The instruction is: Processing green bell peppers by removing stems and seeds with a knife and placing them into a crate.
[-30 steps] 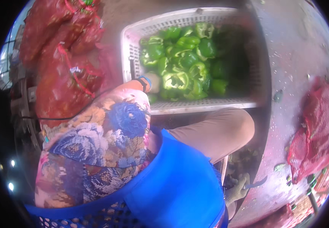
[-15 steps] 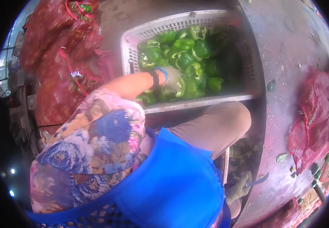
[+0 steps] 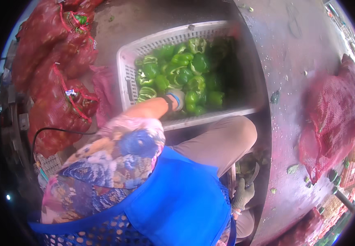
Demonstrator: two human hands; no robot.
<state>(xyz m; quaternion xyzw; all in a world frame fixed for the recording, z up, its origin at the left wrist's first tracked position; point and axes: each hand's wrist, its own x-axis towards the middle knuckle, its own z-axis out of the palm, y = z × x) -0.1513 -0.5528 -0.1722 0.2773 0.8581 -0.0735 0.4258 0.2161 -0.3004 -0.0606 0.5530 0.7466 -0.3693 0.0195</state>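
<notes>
As left hand (image 3: 178, 97) sits among green peppers (image 3: 182, 60) in white crate (image 3: 210, 117), fingers obscured, cannot tell grip; right hand (image 3: 243, 194) clamped on curved knife (image 3: 254, 174); step seemingly pepper handling; next needs sure hold

I count two gloved hands (image 3: 243, 194), one curved knife (image 3: 254, 175), one plastic crate (image 3: 210, 118), over ten bell peppers (image 3: 200, 64), at least three mesh sacks (image 3: 42, 65).

A crate (image 3: 209, 119) sits at upper centre with peppers (image 3: 181, 60) in it and the left hand (image 3: 179, 98) among them. Sacks (image 3: 48, 104) lie left of it. At right, another sack (image 3: 333, 115) rests on a flat surface (image 3: 282, 139); at lower right, a knife (image 3: 254, 174) is in the right hand (image 3: 243, 194).
</notes>
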